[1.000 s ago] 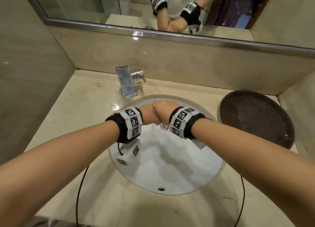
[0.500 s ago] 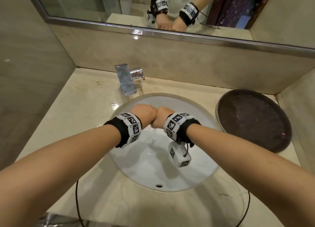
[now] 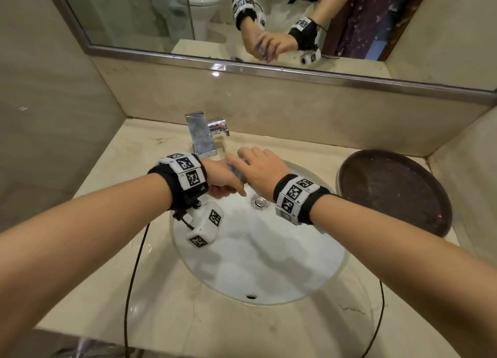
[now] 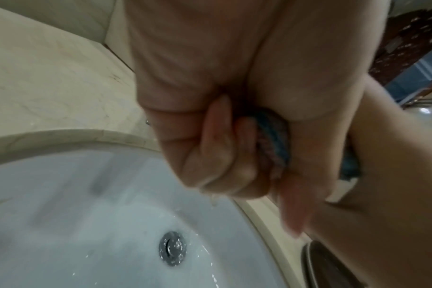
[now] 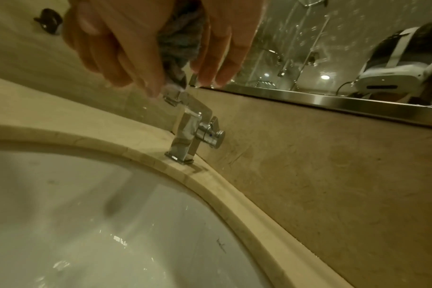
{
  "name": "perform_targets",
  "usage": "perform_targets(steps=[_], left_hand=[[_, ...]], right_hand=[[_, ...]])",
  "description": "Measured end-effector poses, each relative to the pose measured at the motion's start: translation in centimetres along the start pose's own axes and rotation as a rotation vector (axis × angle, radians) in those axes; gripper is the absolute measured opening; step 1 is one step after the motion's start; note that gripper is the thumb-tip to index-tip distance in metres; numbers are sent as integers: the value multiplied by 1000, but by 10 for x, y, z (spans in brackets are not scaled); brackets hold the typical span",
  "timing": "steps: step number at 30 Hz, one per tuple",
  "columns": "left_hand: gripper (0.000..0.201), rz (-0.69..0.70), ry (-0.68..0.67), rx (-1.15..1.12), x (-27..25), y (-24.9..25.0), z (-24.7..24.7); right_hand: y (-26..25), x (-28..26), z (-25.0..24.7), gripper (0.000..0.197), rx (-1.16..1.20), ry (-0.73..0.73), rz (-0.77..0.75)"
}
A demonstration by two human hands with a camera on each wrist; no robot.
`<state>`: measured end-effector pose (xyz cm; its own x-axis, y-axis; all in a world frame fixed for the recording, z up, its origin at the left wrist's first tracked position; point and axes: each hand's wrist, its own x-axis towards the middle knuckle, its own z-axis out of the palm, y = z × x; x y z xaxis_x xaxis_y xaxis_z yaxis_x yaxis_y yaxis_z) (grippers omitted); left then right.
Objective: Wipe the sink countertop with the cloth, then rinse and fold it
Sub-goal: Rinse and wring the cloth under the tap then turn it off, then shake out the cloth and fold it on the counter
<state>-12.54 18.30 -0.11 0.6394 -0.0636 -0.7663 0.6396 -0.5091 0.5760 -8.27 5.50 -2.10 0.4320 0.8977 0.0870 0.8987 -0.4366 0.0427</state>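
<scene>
A small blue-grey cloth [image 3: 237, 172] is bunched between both hands over the back of the white sink basin [image 3: 269, 263], just in front of the faucet [image 3: 201, 137]. My left hand [image 3: 226, 181] is a fist with fingers curled round the cloth [image 4: 271, 134], and water drips from it. My right hand [image 3: 258, 166] holds the other end of the cloth [image 5: 182, 37] with its fingers stretched out along it. Most of the cloth is hidden inside the hands. The beige marble countertop [image 3: 121, 174] surrounds the basin.
A dark round tray [image 3: 392, 190] lies on the counter right of the basin. The chrome faucet [image 5: 190, 132] stands close under my fingers. The drain [image 3: 259, 202] sits below the hands. A mirror [image 3: 269, 21] and walls close in the back and both sides.
Both hands have moved from the middle of the basin back toward the faucet. They were fists pressed knuckle to knuckle; now the right hand's fingers are stretched out over the cloth.
</scene>
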Motion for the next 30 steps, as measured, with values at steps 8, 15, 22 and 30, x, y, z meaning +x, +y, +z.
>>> perform_targets(steps=[8, 15, 22, 30], left_hand=[[25, 33, 182, 198, -13, 21, -4], [24, 104, 542, 1057, -27, 33, 2], [23, 223, 568, 1402, -29, 30, 2], [28, 213, 649, 1038, -29, 39, -13]], right_hand=[[-1, 18, -40, 26, 145, -239, 289], [-8, 25, -40, 14, 357, -331, 522], [-17, 20, -30, 21, 718, -376, 651], [-4, 18, -54, 10, 875, -259, 501]])
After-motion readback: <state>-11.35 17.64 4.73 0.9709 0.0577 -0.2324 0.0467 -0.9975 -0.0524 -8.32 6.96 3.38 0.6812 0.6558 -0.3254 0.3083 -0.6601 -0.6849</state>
